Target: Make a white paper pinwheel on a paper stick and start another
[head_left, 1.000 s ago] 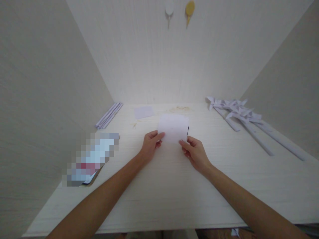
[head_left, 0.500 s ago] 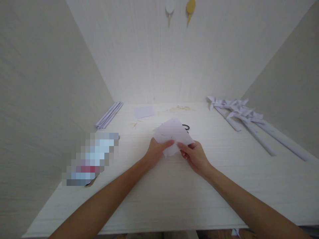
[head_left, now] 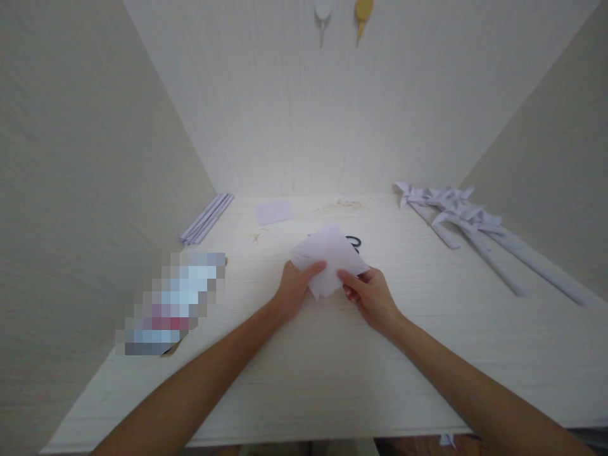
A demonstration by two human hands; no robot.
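Note:
A sheet of white paper (head_left: 330,247) with slits near its corners is held above the middle of the table, one corner pointing away from me. My left hand (head_left: 295,285) grips its left side, thumb on top and fingers underneath. On the right side, my right hand (head_left: 368,291) pinches it the same way, its fingertips partly hidden below. Just behind the paper shows a black handle loop of what looks like scissors (head_left: 354,241); the rest is covered by the sheet.
Paper pinwheels on rolled sticks (head_left: 468,212) lie at the right. Rolled paper sticks (head_left: 208,219) rest at the back left, near a flat paper piece (head_left: 274,212). A pixelated device (head_left: 175,304) lies at the left. Hooks (head_left: 363,12) hang on the back wall.
My left thumb has slid slightly left along the paper, away from the right thumb. Both hands keep hold of the sheet.

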